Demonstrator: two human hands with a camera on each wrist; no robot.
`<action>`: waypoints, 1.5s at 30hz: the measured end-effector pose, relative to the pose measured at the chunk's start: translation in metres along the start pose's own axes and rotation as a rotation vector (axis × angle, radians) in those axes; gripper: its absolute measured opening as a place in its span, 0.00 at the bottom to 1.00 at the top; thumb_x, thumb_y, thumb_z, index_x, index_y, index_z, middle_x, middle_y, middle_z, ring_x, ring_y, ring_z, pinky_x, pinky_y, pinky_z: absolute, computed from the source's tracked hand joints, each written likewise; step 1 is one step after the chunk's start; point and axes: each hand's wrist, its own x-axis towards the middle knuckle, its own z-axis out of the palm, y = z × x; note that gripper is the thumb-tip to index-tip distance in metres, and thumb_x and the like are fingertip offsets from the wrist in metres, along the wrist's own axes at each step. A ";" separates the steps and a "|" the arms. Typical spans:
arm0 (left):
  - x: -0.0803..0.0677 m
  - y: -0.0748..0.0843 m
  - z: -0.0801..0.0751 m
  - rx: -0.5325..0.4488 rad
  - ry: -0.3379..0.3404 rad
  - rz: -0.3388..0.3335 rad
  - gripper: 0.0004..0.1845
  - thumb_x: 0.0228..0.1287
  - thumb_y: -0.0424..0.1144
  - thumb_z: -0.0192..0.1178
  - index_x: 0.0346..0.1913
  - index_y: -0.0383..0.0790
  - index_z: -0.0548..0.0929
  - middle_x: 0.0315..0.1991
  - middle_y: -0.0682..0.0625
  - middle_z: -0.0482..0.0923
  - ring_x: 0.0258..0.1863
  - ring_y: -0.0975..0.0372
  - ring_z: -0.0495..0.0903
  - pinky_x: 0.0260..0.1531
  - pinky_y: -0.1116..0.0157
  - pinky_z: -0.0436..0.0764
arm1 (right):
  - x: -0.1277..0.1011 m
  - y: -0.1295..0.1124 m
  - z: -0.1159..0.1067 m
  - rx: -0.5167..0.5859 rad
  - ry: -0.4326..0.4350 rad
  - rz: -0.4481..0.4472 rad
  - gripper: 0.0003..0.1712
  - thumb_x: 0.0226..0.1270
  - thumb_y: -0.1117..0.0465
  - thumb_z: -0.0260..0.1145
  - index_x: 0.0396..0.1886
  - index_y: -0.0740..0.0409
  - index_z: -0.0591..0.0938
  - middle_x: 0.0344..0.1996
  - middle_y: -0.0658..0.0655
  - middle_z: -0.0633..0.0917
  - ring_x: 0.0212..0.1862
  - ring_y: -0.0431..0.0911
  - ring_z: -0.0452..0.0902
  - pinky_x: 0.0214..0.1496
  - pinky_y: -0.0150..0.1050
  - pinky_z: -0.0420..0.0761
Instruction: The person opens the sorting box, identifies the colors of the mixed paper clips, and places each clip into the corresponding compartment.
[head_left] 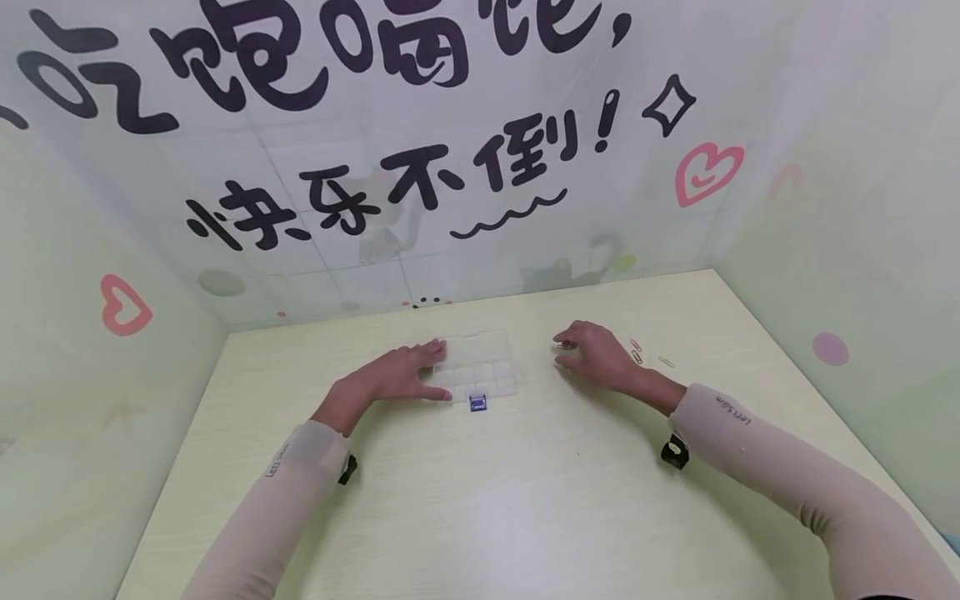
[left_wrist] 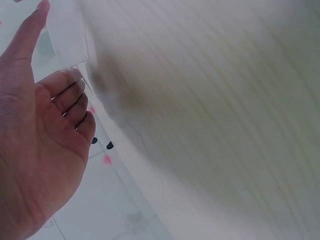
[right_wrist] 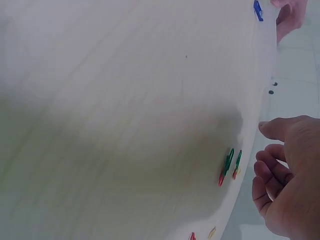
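My left hand point(head_left: 401, 372) rests at the left side of a clear compartment box point(head_left: 495, 382), its lid folded back. The thumb lies along the front left corner, and the other fingertips touch farther back, at the lid. In the left wrist view the fingers point(left_wrist: 75, 95) meet the box's transparent edge. To the right of the box, my right hand point(head_left: 600, 354) reaches low over the table with thumb and fingers apart. Beneath it, in the right wrist view, lie green and red paper clips point(right_wrist: 227, 166); no clip shows in the fingers.
A small blue piece point(head_left: 478, 402) sits at the box's front edge. More paper clips lie right of my right hand, including a red one point(head_left: 636, 343) and a yellow one point(head_left: 667, 362). Printed wall sheets point(head_left: 420, 275) border the table at the back and sides.
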 end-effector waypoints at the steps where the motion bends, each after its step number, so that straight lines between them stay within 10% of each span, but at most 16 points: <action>1: 0.000 0.000 0.000 -0.002 0.001 0.001 0.56 0.64 0.71 0.66 0.83 0.38 0.60 0.85 0.42 0.52 0.83 0.42 0.54 0.80 0.41 0.54 | 0.000 0.002 0.000 -0.003 0.004 -0.003 0.19 0.62 0.66 0.78 0.52 0.70 0.89 0.41 0.62 0.90 0.43 0.54 0.87 0.51 0.51 0.86; 45: -0.004 0.000 0.000 -0.022 0.003 -0.004 0.55 0.65 0.71 0.65 0.83 0.39 0.60 0.86 0.43 0.51 0.84 0.43 0.53 0.80 0.40 0.54 | 0.010 0.028 0.003 -0.001 -0.048 0.035 0.05 0.65 0.69 0.74 0.38 0.64 0.93 0.31 0.56 0.89 0.35 0.47 0.83 0.41 0.48 0.85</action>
